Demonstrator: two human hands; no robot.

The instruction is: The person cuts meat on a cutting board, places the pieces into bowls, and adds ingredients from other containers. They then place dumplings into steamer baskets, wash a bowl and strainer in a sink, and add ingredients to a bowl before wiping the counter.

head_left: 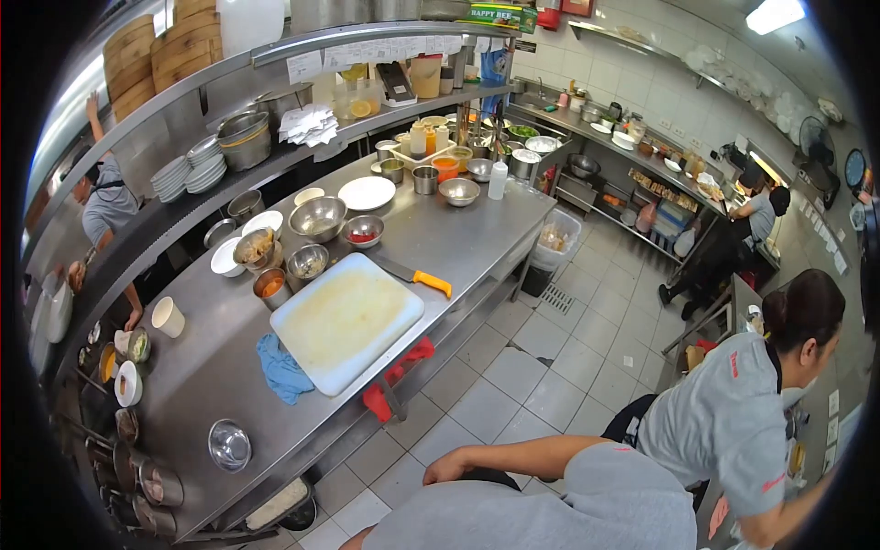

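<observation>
At the bottom, beyond my grey sleeve, my right hand [445, 467] hangs beside black cloth, away from the table. Its fingers are curled together, and whatever they may hold is hidden. My left hand is not visible; a sliver of skin shows at the bottom edge. Nearest on the steel table [197, 371] are a white cutting board [348, 321], stained yellowish, and a crumpled blue cloth [285, 368] at its left corner. An orange-handled knife [432, 283] lies behind the board. A small metal bowl [229, 445] sits at the near left.
Metal bowls [318, 216], a white plate [367, 193] and squeeze bottles stand farther back. A red cloth [377, 401] hangs below the table edge. One co-worker [715, 412] is close at right; another [756, 220] works at the far counter. A bin [555, 240] stands past the table.
</observation>
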